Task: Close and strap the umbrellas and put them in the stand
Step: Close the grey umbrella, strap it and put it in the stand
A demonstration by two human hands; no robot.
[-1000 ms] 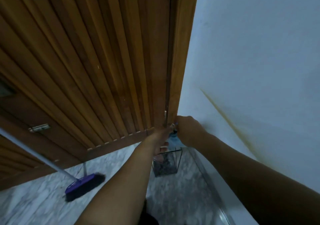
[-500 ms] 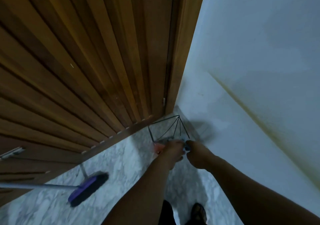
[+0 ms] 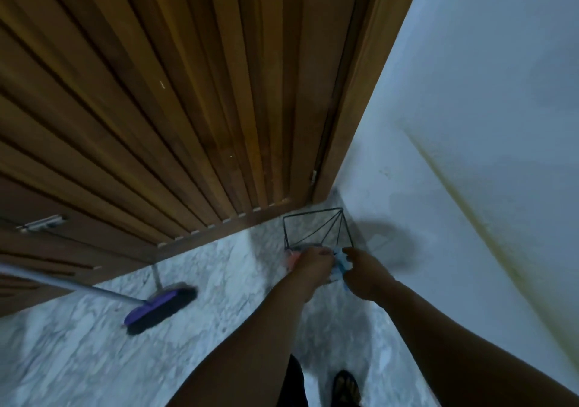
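A black wire umbrella stand (image 3: 316, 228) sits on the marble floor in the corner between the wooden door and the white wall. Both my hands are at its near rim. My left hand (image 3: 313, 264) curls round a pink umbrella (image 3: 290, 257), of which only a blurred bit shows at the hand's left. My right hand (image 3: 365, 270) grips a light blue umbrella (image 3: 340, 265) between the two hands. The rest of both umbrellas is hidden by my hands and arms.
A purple broom (image 3: 156, 308) with a grey handle lies against the floor at the left. The slatted wooden door (image 3: 188, 93) fills the upper left and the white wall (image 3: 470, 124) the right. My sandalled foot (image 3: 344, 388) shows at the bottom.
My hands have come down from above the stand to its near rim, and the view has tilted downward. Over the last half second they have hardly shifted.
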